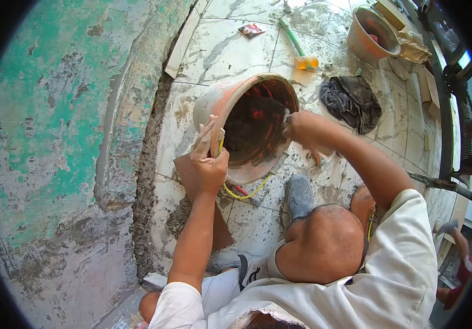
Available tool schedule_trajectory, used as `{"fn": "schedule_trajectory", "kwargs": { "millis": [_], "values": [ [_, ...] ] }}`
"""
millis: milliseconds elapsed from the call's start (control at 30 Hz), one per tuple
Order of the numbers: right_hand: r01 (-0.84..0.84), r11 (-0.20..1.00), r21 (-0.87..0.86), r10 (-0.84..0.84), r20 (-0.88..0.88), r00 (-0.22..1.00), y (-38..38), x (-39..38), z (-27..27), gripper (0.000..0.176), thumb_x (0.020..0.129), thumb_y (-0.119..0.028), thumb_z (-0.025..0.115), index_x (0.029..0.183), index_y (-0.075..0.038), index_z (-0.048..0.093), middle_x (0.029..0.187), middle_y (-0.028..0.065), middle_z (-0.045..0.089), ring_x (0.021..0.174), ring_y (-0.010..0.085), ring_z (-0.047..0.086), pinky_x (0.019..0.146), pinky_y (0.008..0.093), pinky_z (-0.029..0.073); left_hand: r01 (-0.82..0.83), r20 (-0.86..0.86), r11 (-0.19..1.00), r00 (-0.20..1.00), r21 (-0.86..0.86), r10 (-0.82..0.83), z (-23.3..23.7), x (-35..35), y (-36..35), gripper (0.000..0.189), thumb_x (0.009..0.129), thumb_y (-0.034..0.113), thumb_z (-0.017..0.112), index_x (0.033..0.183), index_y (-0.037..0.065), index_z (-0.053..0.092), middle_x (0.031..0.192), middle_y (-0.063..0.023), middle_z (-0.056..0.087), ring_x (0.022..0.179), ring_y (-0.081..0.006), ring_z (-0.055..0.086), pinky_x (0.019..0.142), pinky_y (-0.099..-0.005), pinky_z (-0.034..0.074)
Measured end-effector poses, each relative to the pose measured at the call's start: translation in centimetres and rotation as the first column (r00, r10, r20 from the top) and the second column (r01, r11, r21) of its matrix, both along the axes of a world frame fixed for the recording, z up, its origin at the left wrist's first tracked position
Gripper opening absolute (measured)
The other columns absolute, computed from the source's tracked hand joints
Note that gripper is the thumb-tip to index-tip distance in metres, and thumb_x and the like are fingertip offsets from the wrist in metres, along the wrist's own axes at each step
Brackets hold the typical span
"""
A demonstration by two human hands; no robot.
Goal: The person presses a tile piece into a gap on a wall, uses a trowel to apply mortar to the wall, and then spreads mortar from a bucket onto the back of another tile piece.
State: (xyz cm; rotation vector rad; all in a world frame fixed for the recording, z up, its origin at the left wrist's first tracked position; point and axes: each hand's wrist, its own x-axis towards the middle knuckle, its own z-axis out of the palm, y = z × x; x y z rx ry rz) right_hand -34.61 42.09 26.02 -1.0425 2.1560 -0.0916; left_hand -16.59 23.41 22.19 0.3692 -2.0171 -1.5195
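A mortar-stained bucket [208, 107] is tipped on the floor in front of me, its mouth turned towards me. My left hand [209, 151] grips its left rim, fingers along the outside and thumb by a yellow strip at the edge. Dark wet mortar [241, 134] lies inside. At the right side of the mouth, my right hand [308, 131] is closed around the handle of what looks like a trowel [269, 106]. The dark blade reaches into the bucket; shadow hides part of it. Below the rim hangs a yellow cord [255, 192].
A peeling green wall [82, 109] rises on the left. Beyond the bucket lie a mallet [299, 52], a dark crumpled bag [351, 101] and a second bucket [361, 46]. A brown tile piece [206, 211] is under my left arm. Another person's arm [458, 241] shows at far right.
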Motion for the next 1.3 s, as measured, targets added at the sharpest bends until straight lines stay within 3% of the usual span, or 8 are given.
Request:
{"fn": "schedule_trajectory", "kwargs": {
  "millis": [133, 267, 367, 533, 600, 900, 967, 1300],
  "values": [
    [-0.35, 0.93, 0.114, 0.355, -0.023, 0.935, -0.6, -2.7, -6.3, 0.025, 0.083, -0.017, 0.054, 0.095, -0.003, 0.07, 0.085, 0.0189, 0.069, 0.083, 0.0378, 0.067, 0.073, 0.0451, 0.054, 0.041, 0.035, 0.994, 0.999, -0.099, -0.037, -1.7, -0.6, 0.9, 0.054, 0.07, -0.01, 0.051, 0.123, -0.001, 0.061, 0.13, -0.0146, 0.06, 0.129, -0.0263, 0.05, 0.118, -0.0443, 0.021],
    [-0.357, 0.902, 0.242, 0.347, 0.084, 0.934, -1.9, -1.7, -8.7, 0.025, 0.083, -0.015, 0.052, 0.095, -0.003, 0.07, 0.083, 0.0193, 0.069, 0.083, 0.0375, 0.067, 0.072, 0.0458, 0.053, 0.089, -0.005, 0.994, 0.996, -0.058, -0.089, -3.9, -0.7, 1.0, 0.055, 0.068, -0.009, 0.051, 0.122, -0.002, 0.061, 0.129, -0.0151, 0.06, 0.129, -0.0268, 0.05, 0.118, -0.0443, 0.02],
    [-0.582, 0.813, 0.008, 0.576, 0.129, 0.807, -1.6, -1.3, -9.4, 0.026, 0.084, -0.018, 0.053, 0.094, -0.003, 0.071, 0.082, 0.019, 0.069, 0.08, 0.0352, 0.068, 0.07, 0.0448, 0.053, 0.082, 0.007, 0.997, 0.997, -0.001, -0.082, -4.1, 0.1, 0.6, 0.057, 0.068, -0.009, 0.051, 0.123, -0.003, 0.06, 0.131, -0.016, 0.059, 0.13, -0.0261, 0.049, 0.118, -0.0439, 0.02],
    [-0.131, 0.963, 0.233, 0.016, 0.439, 0.898, -2.5, -1.4, -8.0, 0.043, 0.091, -0.031, 0.044, 0.08, 0.002, 0.07, 0.073, 0.0152, 0.068, 0.069, 0.0287, 0.067, 0.07, 0.0412, 0.053, 0.032, 0.028, 0.984, 0.999, 0.176, -0.037, -4.2, 0.6, -0.6, 0.059, 0.067, -0.008, 0.051, 0.126, -0.005, 0.058, 0.136, -0.0173, 0.054, 0.134, -0.0252, 0.045, 0.117, -0.0435, 0.021],
    [-0.132, 0.961, 0.242, 0.014, 0.435, 0.901, -2.7, -1.8, -7.3, 0.046, 0.092, -0.031, 0.041, 0.077, 0.002, 0.069, 0.071, 0.0147, 0.067, 0.069, 0.0279, 0.067, 0.071, 0.0409, 0.053, 0.014, 0.074, 0.989, 0.997, 0.149, -0.026, -4.0, 0.8, -0.8, 0.065, 0.066, -0.007, 0.056, 0.131, -0.008, 0.053, 0.133, -0.0138, 0.057, 0.122, -0.0191, 0.052, 0.106, -0.0312, 0.037],
    [-0.282, 0.959, 0.035, 0.216, 0.551, 0.806, -2.8, -2.2, -8.6, 0.043, 0.093, -0.029, 0.039, 0.087, 0.005, 0.065, 0.073, 0.0126, 0.065, 0.063, 0.0254, 0.063, 0.066, 0.0393, 0.052, -0.013, 0.063, 0.954, 0.998, 0.299, -0.006, -6.5, 1.7, -2.2, 0.059, 0.067, -0.005, 0.058, 0.126, -0.008, 0.056, 0.106, -0.0062, 0.063, 0.092, -0.0111, 0.057, 0.087, -0.0253, 0.044],
    [0.094, 0.963, 0.254, -0.256, 0.737, 0.626, -3.3, 0.0, -8.9, 0.034, 0.093, -0.024, 0.042, 0.091, 0.003, 0.062, 0.073, 0.0105, 0.061, 0.06, 0.0229, 0.061, 0.057, 0.0378, 0.051, -0.045, 0.071, 0.938, 0.997, 0.343, 0.022, -7.3, 2.1, -3.0, 0.056, 0.067, -0.005, 0.058, 0.122, -0.008, 0.057, 0.104, -0.0056, 0.063, 0.09, -0.0113, 0.057, 0.087, -0.0257, 0.045],
    [0.52, 0.834, 0.183, -0.267, 0.959, 0.092, -4.2, 7.4, -11.5, 0.034, 0.095, -0.028, 0.047, 0.098, 0.002, 0.061, 0.07, 0.006, 0.055, 0.055, 0.0155, 0.056, 0.047, 0.0302, 0.05, -0.136, 0.084, 0.894, 0.99, 0.426, 0.11, -6.0, 2.4, -2.9, 0.046, 0.07, -0.001, 0.057, 0.115, -0.007, 0.059, 0.102, -0.0056, 0.062, 0.092, -0.014, 0.059, 0.087, -0.0263, 0.046]
  ]
}}
